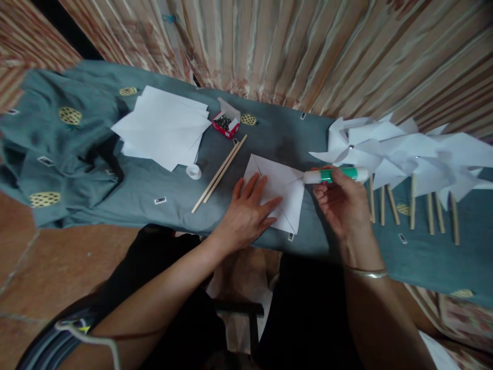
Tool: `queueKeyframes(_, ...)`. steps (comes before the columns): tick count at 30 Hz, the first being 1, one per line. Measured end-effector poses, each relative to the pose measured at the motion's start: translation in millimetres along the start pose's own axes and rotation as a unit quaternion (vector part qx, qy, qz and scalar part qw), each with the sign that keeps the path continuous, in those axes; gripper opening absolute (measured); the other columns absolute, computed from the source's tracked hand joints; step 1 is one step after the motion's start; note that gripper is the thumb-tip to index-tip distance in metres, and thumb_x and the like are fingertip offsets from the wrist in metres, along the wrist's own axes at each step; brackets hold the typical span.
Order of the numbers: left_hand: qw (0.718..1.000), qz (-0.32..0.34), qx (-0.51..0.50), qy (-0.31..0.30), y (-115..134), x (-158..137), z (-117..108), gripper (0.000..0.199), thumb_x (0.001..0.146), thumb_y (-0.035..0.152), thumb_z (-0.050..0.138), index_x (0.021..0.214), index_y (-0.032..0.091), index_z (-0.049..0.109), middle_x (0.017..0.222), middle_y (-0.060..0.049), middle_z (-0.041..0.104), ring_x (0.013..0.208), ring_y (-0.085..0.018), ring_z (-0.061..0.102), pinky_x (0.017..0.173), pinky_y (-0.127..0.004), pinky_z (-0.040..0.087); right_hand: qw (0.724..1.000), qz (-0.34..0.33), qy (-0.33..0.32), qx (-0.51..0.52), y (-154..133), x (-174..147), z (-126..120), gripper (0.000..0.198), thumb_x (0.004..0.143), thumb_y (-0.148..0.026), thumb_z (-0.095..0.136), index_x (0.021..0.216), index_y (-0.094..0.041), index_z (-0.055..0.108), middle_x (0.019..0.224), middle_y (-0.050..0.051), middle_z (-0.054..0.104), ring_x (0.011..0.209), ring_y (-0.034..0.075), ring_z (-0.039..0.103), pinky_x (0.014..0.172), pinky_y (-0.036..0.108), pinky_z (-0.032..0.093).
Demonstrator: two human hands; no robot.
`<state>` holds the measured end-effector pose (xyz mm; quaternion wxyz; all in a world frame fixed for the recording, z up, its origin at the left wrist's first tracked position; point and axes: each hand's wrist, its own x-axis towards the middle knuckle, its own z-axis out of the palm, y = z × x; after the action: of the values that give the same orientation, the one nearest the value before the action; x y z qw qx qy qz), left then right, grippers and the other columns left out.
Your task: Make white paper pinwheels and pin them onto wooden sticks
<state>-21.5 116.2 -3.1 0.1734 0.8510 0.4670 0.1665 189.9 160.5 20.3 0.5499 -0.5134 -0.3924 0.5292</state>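
A square white paper sheet (290, 192) lies in front of me, with dark diagonal slits running in from its corners. My left hand (250, 208) rests flat on its left part, fingers spread. In my right hand (339, 200) is a glue stick (327, 176) with a green and white barrel, held level. Its white tip meets the paper's upper right corner, though I cannot tell if it presses on it. Two thin wooden sticks (221, 174) lie left of the sheet. A small red box (226, 123) of dark metal pins stands open behind them.
Loose white sheets (165, 126) are stacked at the left, near a small white roll (193, 171). Several paper pinwheels (400, 149) on wooden sticks lie at the right. Bunched cloth (77, 144) covers the left end; a pleated curtain (269, 51) hangs behind.
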Motion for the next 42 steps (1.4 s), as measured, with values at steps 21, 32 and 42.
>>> queueKeyframes(21,0.947,-0.229,-0.067,0.215,-80.9,-33.3,-66.6,0.032,0.085,0.033,0.057,0.111,0.018,0.068,0.105,-0.008,0.069,0.087,-0.021,0.065,0.084,-0.035,0.053,0.977,0.117,-0.125,0.124,15.5,-21.9,21.5,0.026,0.076,-0.042,0.073,0.092,-0.021,0.071,0.085,0.003,0.074,0.062,0.012,0.066,0.062,0.024,0.061)
queueKeyframes(32,0.954,-0.134,-0.2,0.18,-22.4,-16.3,-45.8,0.033,0.081,0.028,0.066,0.112,0.016,0.067,0.1,-0.007,0.067,0.078,-0.015,0.066,0.074,-0.028,0.056,0.966,0.146,-0.119,0.176,9.5,-41.6,52.5,0.024,0.071,-0.037,0.076,0.09,-0.024,0.07,0.097,0.001,0.076,0.068,0.012,0.069,0.068,0.024,0.061)
queueKeyframes(42,0.966,-0.065,-0.175,0.176,-15.2,-21.5,-38.4,0.025,0.082,0.02,0.066,0.106,0.016,0.067,0.099,-0.008,0.07,0.086,-0.018,0.066,0.079,-0.03,0.055,0.966,0.144,-0.127,0.173,4.4,-52.5,48.6,0.027,0.063,-0.026,0.085,0.087,-0.022,0.073,0.081,-0.003,0.075,0.067,0.01,0.069,0.069,0.021,0.059)
